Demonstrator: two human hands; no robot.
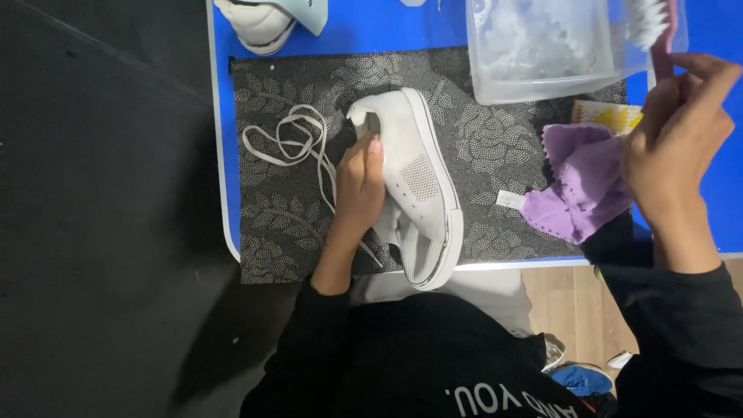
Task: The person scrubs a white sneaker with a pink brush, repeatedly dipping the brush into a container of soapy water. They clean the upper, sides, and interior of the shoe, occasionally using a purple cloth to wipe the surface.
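We keep our left hand (360, 186) pressed around the white shoe (414, 186), which lies on its side on the patterned mat (495, 147) on the worktop. Our right hand (673, 147) pinches the brush (658, 31) handle above the clear tub (542, 54); we judge a firm hold stops the shoe rolling.

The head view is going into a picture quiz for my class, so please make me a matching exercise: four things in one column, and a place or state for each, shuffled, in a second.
Things:
1. white shoe
2. loose shoelace
3. purple cloth
4. clear plastic tub

Places or states:
A. bunched up below the right hand
B. at the table's far edge, beyond the patterned mat
C. on its side, held by the left hand
D. coiled on the mat, left of the shoe

Pairs: 1-C, 2-D, 3-A, 4-B
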